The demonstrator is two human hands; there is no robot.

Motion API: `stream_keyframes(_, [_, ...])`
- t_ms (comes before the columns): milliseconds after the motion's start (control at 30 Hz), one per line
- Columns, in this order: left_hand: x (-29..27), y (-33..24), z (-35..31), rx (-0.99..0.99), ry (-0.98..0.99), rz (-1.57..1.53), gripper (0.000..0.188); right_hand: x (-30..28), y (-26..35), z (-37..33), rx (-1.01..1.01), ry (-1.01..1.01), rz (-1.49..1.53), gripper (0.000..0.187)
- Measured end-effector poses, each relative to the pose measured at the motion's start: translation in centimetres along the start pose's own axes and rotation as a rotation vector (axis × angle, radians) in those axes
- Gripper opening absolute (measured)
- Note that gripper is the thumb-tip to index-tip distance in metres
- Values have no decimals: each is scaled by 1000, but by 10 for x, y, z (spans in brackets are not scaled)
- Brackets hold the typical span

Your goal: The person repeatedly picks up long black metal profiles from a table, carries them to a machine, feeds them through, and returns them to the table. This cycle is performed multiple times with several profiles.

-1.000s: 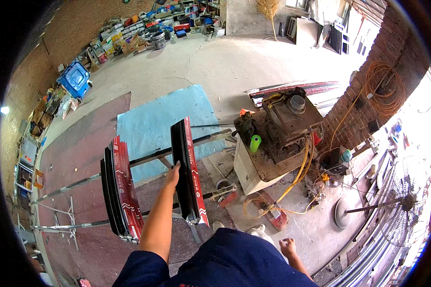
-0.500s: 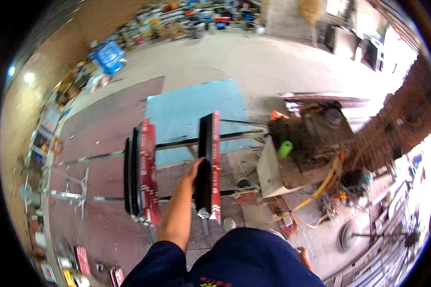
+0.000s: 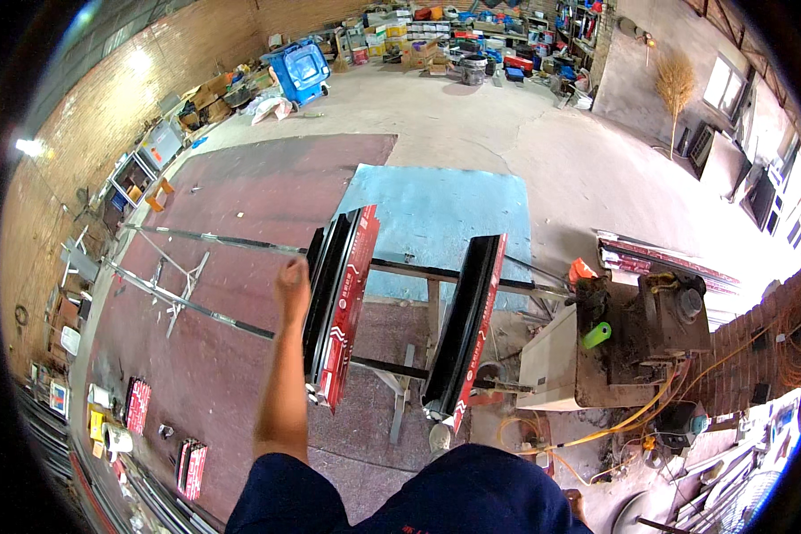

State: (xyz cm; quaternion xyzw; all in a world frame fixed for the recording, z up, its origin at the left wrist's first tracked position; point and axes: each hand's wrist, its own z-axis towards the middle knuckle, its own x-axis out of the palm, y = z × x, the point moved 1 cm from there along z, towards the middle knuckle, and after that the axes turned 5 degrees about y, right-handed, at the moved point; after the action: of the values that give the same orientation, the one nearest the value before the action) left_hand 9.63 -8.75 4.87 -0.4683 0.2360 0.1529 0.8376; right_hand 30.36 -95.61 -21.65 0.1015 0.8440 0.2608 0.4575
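My left hand [image 3: 292, 283] is raised just beside the left edge of a stack of long black profiles [image 3: 334, 285] with red printed film on one face. Its fingers are smeared by motion, and no grip on the stack shows. To the right of the stack lies a single black profile [image 3: 461, 325], also with a red film strip along its side. Both rest across two dark parallel rails [image 3: 400, 367] of a low stand. At the lower edge, only a bit of my right hand [image 3: 576, 505] shows beside my dark blue shirt; its fingers are hidden.
On the right stands a dirty bench machine [image 3: 672, 311] with a bright green cylinder [image 3: 597, 335] and a yellow hose [image 3: 627, 418]. A light blue sheet [image 3: 436, 191] covers the floor ahead. More red-wrapped profiles [image 3: 667, 262] lie beyond the machine. A blue wheeled bin [image 3: 298, 71] stands far off.
My left hand has left the single profile and moved left to the side of the stack. The single profile stays across the rails. The whole view has shifted.
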Motion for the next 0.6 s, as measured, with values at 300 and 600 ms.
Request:
stream_keyframes(300, [-12,155,-26,-469,495,605,40,-4,29,-9,-83,30,9,30])
stream_keyframes(600, [-22,138,-13,-277,294,601,42,-9,33,-21,-9,47,-38,33])
